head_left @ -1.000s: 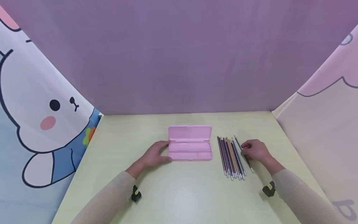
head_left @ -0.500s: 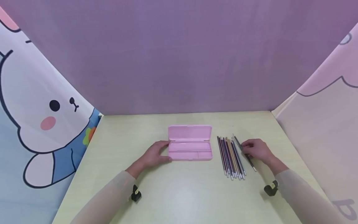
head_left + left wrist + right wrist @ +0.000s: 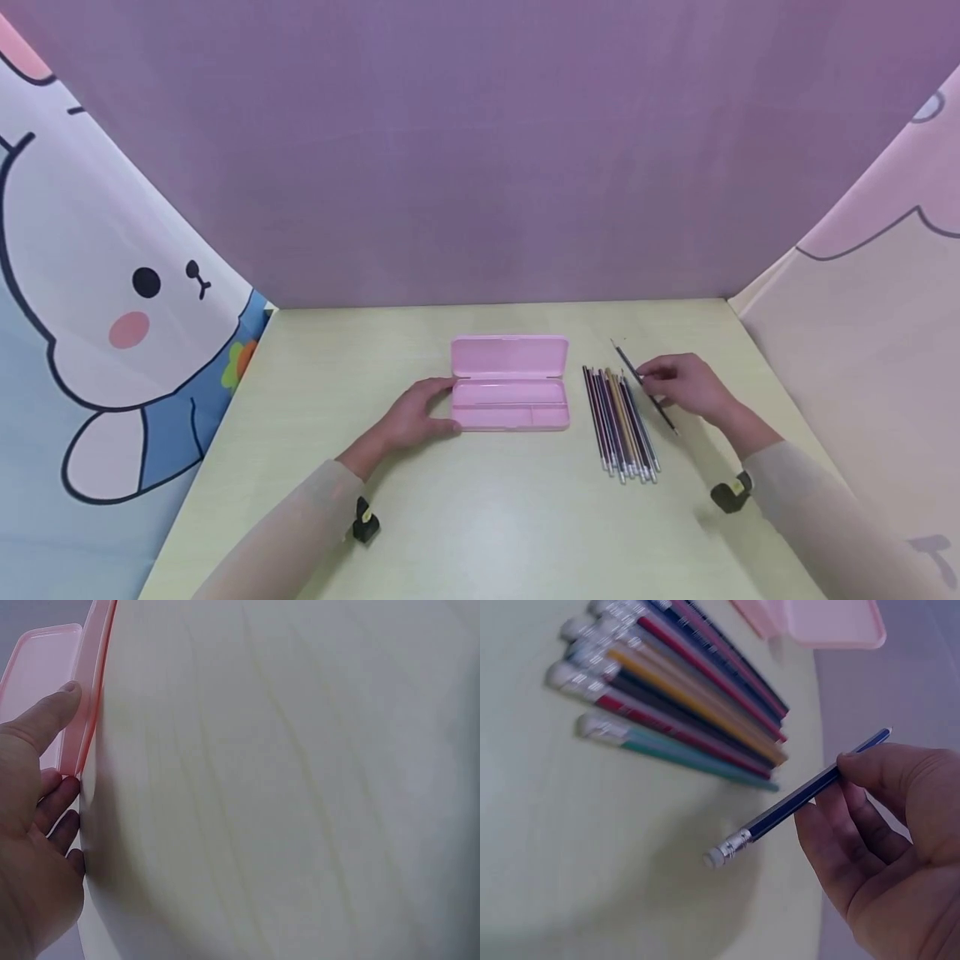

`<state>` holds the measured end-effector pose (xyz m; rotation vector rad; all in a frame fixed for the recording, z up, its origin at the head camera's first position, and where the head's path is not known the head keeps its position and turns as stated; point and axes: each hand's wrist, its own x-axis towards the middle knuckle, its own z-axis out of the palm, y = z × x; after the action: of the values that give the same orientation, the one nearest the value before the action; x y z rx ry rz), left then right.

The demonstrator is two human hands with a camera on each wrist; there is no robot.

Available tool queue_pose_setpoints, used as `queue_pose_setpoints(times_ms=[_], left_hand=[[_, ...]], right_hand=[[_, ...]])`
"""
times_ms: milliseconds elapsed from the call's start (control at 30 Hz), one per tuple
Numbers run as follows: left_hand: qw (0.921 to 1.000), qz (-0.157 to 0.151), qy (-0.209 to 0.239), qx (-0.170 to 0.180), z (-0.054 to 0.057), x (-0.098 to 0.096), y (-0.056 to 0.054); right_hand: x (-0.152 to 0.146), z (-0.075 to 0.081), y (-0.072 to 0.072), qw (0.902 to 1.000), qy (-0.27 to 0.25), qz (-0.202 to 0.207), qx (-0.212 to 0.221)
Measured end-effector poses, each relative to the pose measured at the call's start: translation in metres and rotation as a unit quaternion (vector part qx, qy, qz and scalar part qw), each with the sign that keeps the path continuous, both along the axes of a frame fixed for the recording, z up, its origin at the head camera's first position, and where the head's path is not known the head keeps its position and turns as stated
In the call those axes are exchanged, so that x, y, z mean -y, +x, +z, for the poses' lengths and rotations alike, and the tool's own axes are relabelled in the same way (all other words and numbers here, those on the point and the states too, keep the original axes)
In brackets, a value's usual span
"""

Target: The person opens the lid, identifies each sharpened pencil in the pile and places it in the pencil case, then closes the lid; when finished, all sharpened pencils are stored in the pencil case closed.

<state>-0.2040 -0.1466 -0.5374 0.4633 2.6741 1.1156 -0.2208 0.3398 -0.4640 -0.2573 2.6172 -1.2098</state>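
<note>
A pink pencil case [image 3: 510, 392] lies with its lid raised. My left hand [image 3: 412, 414] holds its left end, the thumb [image 3: 49, 716] on the near wall and the fingers around the corner. My right hand [image 3: 686, 386] pinches a dark blue pencil [image 3: 791, 802] between thumb and fingertips, its white eraser end pointing towards me. In the right wrist view the pencil hangs over its shadow on the table. Just left of that hand, several pencils [image 3: 621, 425] lie side by side, their eraser ends nearest me.
The pale wooden table [image 3: 480, 517] ends at a purple backdrop [image 3: 480, 167]. Cloth side panels stand on both sides, the left one printed with a cartoon animal [image 3: 135, 333]. A black wrist camera [image 3: 365, 522] sits below the left sleeve, another [image 3: 731, 493] below the right.
My right hand has drawn one pencil up from beside the bundle, moving slightly away from me, and the pencil's tip has swung left. The left hand and the case have stayed put.
</note>
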Motion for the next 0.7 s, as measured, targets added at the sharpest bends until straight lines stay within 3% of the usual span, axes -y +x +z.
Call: queue_pose_setpoints(times_ms=[300,700], left_hand=[[1.0000,-0.001,-0.001,0.000,-0.001,0.000,-0.001],[1.0000,-0.001,0.002,-0.001,0.000,-0.002,-0.001]], right_hand=[[0.034,0.026,-0.012,0.9987,-0.023,0.043,-0.013],[0.094,0.026,-0.032,0.9929,-0.057,0.097,-0.037]])
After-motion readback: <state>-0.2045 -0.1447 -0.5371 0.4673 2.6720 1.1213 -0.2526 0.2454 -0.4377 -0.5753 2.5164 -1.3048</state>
